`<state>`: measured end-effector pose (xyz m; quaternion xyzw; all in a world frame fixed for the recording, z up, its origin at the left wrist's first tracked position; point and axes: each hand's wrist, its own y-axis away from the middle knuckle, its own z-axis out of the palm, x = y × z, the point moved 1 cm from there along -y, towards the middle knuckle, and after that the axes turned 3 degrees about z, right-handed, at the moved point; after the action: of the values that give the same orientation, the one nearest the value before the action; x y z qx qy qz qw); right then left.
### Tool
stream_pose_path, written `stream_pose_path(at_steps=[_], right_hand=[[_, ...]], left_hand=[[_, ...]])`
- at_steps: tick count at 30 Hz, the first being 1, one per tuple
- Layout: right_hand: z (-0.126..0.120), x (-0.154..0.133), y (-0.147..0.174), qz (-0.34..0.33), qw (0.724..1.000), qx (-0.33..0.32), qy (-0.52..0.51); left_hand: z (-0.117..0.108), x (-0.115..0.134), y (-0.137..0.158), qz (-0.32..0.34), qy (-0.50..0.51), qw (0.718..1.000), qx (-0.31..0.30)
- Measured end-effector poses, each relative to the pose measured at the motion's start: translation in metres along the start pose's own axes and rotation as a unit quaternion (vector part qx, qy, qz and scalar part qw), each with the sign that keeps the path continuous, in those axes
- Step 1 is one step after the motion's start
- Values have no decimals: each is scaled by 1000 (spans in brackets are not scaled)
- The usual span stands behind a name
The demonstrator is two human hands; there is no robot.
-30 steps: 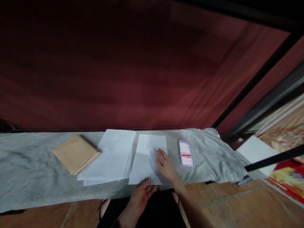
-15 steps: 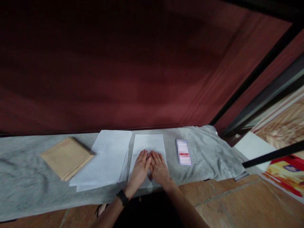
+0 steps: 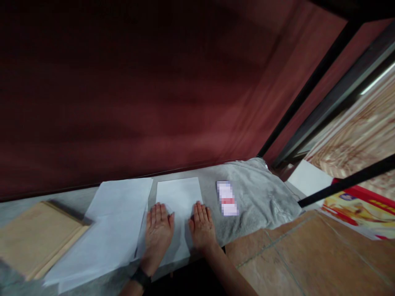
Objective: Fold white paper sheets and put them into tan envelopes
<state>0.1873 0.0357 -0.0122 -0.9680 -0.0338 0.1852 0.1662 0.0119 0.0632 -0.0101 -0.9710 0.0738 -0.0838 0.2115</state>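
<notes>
A white sheet of paper (image 3: 179, 193) lies on the grey cloth in front of me. My left hand (image 3: 159, 230) rests flat on its left edge, fingers stretched out, with a dark band on the wrist. Flat along the right edge of the sheet is my right hand (image 3: 202, 226), its fingers straight and thumb apart. Bare paper shows between the two hands. Neither hand grips anything. Left of the sheet lies a pile of larger white papers (image 3: 114, 226), fanned unevenly.
Brown envelopes (image 3: 40, 238) lie stacked at the far left, beside the papers. A phone with a blurred screen (image 3: 227, 198) is on the grey cloth (image 3: 259, 197) to the right. Black bars (image 3: 308, 88) and a red-yellow box (image 3: 361, 209) stand further right, above the tiled floor.
My hands, together at the middle of the sheet before, have moved apart to its left and right edges. The camera view has shifted and turned to the right.
</notes>
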Motion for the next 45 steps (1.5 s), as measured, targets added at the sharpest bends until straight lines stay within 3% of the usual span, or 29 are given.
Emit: stream_pose_path(at_steps=[6, 10, 19, 26, 30, 34, 37, 45], right_hand=[[6, -32, -70, -33, 997, -66, -37], [25, -30, -108, -38, 996, -81, -30], [47, -7, -110, 23, 999, -10, -33], [45, -6, -117, 55, 998, -27, -20], [28, -15, -104, 45, 998, -30, -12], [12, -23, -56, -56, 997, -26, -35], [8, -19, -21, -63, 997, -9, -39], [5, -6, -5, -51, 998, 14, -38]], left_hand=[[21, 16, -48, 83, 46, 993, -63], [37, 14, -72, 54, 33, 993, -101], [37, -1, -70, 0, 50, 999, -21], [32, 3, -72, -14, 40, 999, -12], [32, 1, -73, -13, 41, 999, -17], [30, -2, -76, -12, 36, 999, -36], [23, 0, -68, 13, 42, 998, -37], [-6, 0, 21, 146, 48, 988, -30]])
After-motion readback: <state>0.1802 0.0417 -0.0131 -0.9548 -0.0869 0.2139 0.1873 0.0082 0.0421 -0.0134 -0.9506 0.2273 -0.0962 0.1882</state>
